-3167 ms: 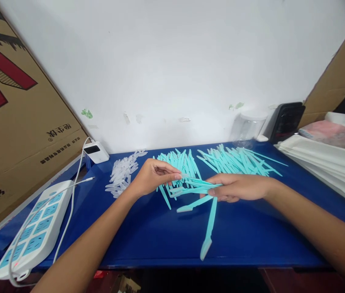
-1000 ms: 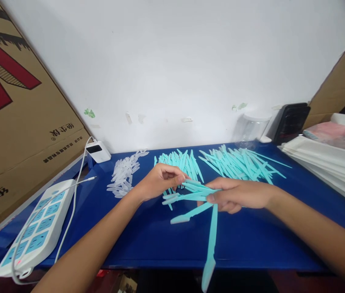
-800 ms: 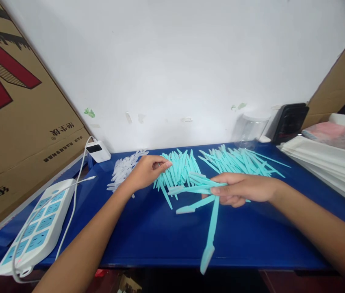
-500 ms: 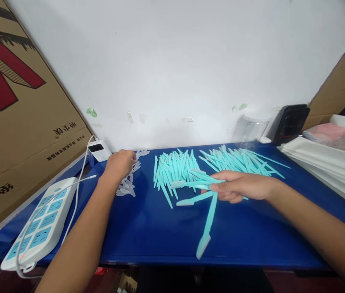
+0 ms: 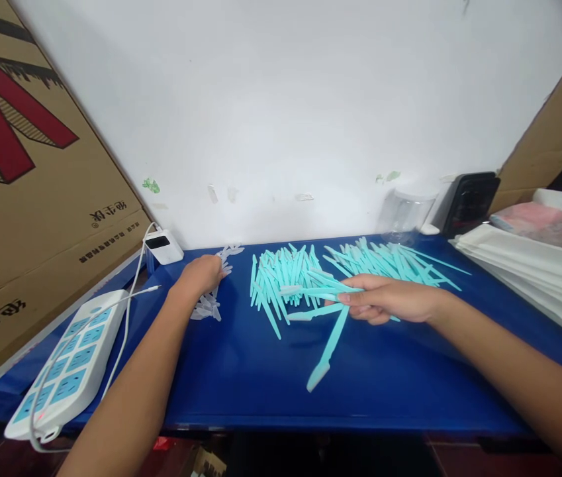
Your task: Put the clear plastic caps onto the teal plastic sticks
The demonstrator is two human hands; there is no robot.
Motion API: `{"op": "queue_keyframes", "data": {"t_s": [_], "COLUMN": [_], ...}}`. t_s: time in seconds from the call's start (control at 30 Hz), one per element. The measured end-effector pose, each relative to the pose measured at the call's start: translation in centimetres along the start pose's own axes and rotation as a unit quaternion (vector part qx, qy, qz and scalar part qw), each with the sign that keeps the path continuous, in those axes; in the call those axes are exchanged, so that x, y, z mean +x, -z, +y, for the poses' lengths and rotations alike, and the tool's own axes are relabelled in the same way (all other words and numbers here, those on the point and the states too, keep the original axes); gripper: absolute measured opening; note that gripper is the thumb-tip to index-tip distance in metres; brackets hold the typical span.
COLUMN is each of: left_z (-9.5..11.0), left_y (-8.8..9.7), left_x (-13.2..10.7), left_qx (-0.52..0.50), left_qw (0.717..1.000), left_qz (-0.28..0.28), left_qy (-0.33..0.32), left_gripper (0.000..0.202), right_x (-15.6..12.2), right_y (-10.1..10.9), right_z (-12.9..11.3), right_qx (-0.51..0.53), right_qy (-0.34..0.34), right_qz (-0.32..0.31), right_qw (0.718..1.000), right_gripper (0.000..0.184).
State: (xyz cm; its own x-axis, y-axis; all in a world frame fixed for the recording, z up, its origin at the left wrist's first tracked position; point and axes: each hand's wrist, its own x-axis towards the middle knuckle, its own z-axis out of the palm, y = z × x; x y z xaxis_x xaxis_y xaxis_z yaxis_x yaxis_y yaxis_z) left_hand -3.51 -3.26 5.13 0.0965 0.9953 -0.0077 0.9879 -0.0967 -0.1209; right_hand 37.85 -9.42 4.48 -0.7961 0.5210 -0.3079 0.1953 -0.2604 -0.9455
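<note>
My right hand (image 5: 384, 301) is closed round the handles of several turquoise eyebrow razors (image 5: 325, 356), held fanned out above the table. Their blade ends point left, and one hangs lower toward the front edge. Beyond them lies a heap of similar razors (image 5: 281, 268), with a second heap (image 5: 384, 260) to its right. Over on the left, my left hand (image 5: 203, 273) is down among small clear plastic caps (image 5: 206, 307). Its fingers are curled together and their tips are mostly hidden, so whatever they pinch does not show.
The blue table (image 5: 384, 384) meets a white wall. At the left are a power strip (image 5: 69, 364), a white device (image 5: 164, 246) with a cable, and a large carton (image 5: 52, 199). A clear jar (image 5: 410, 212), a black object (image 5: 472, 199) and white trays (image 5: 533, 265) stand right.
My left hand has shifted slightly right and toward me over the caps. The fanned razors in my right hand have moved a little left, and the lowest one has swung up and left.
</note>
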Motion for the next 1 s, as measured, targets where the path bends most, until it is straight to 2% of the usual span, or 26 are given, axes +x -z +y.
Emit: {"op": "queue_keyframes", "data": {"t_s": [0.13, 0.27, 0.4, 0.53, 0.73, 1.0], "left_z": [1.0, 2.6, 5.0, 7.7, 9.7, 10.3], "left_y": [0.3, 1.2, 2.2, 2.5, 2.0, 1.9], "left_x": [-0.3, -0.9, -1.6, -2.6, -3.6, -4.0], "left_qx": [-0.055, -0.200, -0.392, -0.520, -0.586, -0.600], "left_qw": [0.997, 0.973, 0.900, 0.828, 0.784, 0.772], "left_qz": [-0.002, 0.015, 0.057, 0.059, 0.039, 0.041], "left_qy": [-0.060, -0.116, -0.179, -0.202, -0.199, -0.208], "left_gripper": [0.021, 0.022, 0.032, 0.040, 0.034, 0.032], "right_x": [-0.1, -0.3, -0.2, -0.1, 0.0, 0.2], "right_y": [-0.1, -0.5, -0.5, -0.3, -0.2, -0.4], "right_z": [-0.1, -0.5, -0.4, -0.3, -0.1, -0.1], "right_qx": [-0.005, -0.002, -0.003, 0.008, 0.019, 0.023], "right_qy": [0.008, -0.002, -0.002, 0.000, 0.003, -0.017], "right_qz": [0.006, 0.015, 0.019, 0.025, 0.014, 0.016], "right_qw": [1.000, 1.000, 1.000, 1.000, 1.000, 0.999], "right_gripper": [0.036, 0.041, 0.038, 0.034, 0.032, 0.034]}}
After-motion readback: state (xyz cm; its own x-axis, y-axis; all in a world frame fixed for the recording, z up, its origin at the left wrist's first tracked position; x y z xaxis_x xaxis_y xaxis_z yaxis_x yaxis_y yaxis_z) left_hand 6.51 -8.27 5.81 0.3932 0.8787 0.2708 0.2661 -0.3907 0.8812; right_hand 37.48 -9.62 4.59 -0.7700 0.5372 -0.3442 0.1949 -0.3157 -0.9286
